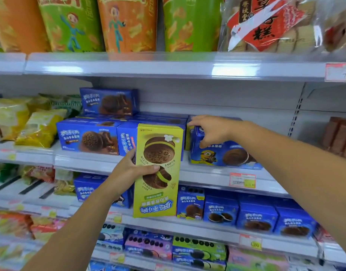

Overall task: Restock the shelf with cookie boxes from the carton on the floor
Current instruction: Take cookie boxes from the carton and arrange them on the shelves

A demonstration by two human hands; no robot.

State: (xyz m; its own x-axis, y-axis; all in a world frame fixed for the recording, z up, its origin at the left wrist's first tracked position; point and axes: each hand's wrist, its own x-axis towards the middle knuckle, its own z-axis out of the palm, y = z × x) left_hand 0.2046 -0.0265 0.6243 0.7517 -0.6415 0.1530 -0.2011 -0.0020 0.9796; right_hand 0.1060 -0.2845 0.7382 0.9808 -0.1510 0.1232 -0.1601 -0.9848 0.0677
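Note:
My left hand grips a yellow-green cookie box by its left edge, holding it upright and upside down in front of the middle shelf. My right hand rests on the top of a blue cookie box with a yellow cartoon figure that stands on that shelf, fingers curled over its top edge. Several blue cookie boxes stand to the left, one stacked higher. The carton is out of view.
Open shelf space lies right of the blue cartoon box, up to brown packs. Yellow snack bags fill the left. The shelf below holds more blue boxes. Tall orange and green bags stand on the top shelf.

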